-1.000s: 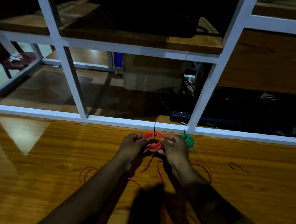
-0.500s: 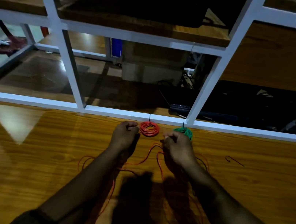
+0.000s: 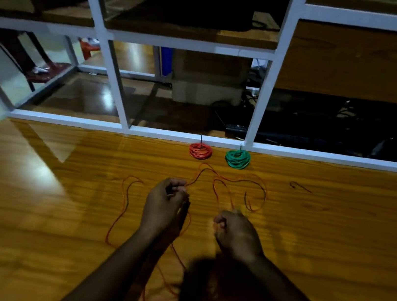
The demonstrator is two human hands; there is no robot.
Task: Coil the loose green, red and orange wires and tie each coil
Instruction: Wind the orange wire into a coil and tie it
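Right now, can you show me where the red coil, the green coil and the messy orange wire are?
red coil (image 3: 200, 151), head view, on the right side of its ring.
green coil (image 3: 237, 159), head view, on its bundled loops.
orange wire (image 3: 229, 180), head view, on a loose strand beyond the hands.

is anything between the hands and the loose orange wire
Nothing visible. The left hand and right hand both already grip the loose orange wire. The red coil and green coil lie farther back, apart from it.
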